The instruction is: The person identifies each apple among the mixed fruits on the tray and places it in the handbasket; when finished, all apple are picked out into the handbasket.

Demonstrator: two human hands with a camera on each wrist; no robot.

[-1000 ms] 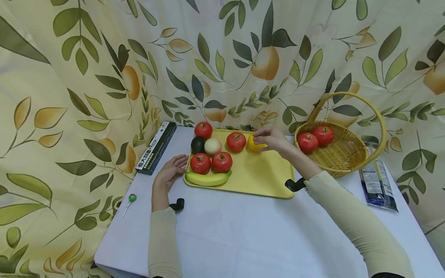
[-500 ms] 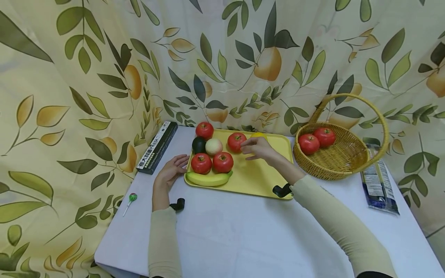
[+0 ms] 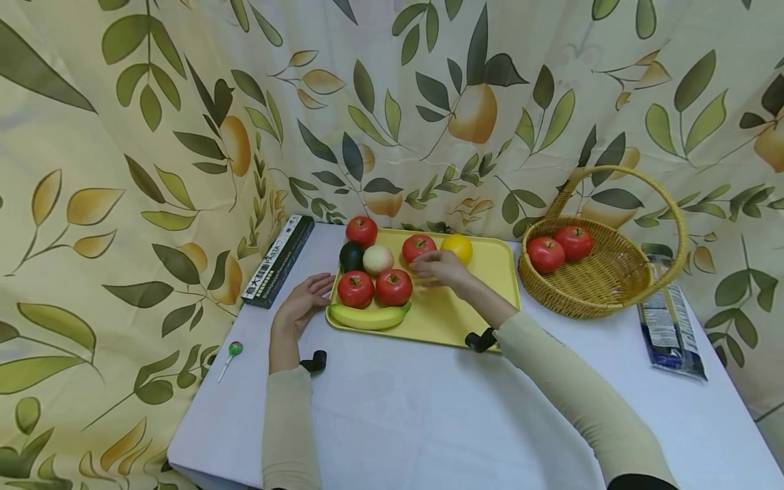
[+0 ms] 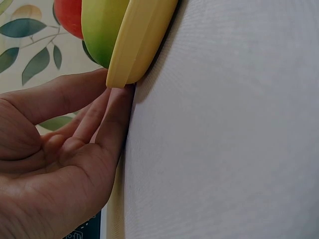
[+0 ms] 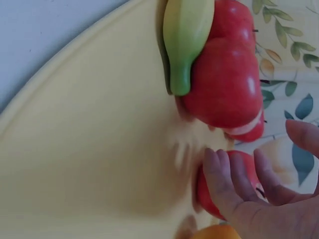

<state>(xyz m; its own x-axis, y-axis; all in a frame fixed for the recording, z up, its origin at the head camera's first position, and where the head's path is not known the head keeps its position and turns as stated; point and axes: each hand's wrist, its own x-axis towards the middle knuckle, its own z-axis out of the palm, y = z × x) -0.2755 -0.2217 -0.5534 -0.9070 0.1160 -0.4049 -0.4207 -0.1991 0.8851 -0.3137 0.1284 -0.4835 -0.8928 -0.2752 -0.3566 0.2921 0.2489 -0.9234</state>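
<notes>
My right hand (image 3: 446,270) is over the yellow tray (image 3: 465,316), its loosely bent fingers in front of a red apple (image 3: 419,246). In the right wrist view, the spread fingers overlap that apple (image 5: 208,191) and hold nothing. A yellow round fruit (image 3: 457,248) sits just behind the hand. At the tray's left edge, my left hand (image 3: 300,301) touches the rim near the banana (image 3: 367,317); the left wrist view shows thumb and forefinger against the tray's wall (image 4: 139,50). Several red apples, a dark avocado (image 3: 352,257) and a pale peach (image 3: 378,260) crowd the tray's left side.
A wicker basket (image 3: 612,292) with a tall handle holds two red apples (image 3: 574,243) at the right. Beside it lies a blue plastic packet (image 3: 670,333). A dark pasta box (image 3: 278,261) and a lollipop (image 3: 235,349) lie at the left. A patterned curtain (image 3: 429,102) stands behind.
My right hand has moved left, off the yellow round fruit and across to the red apple beside it. The yellow fruit stays on the tray. My left hand keeps its place.
</notes>
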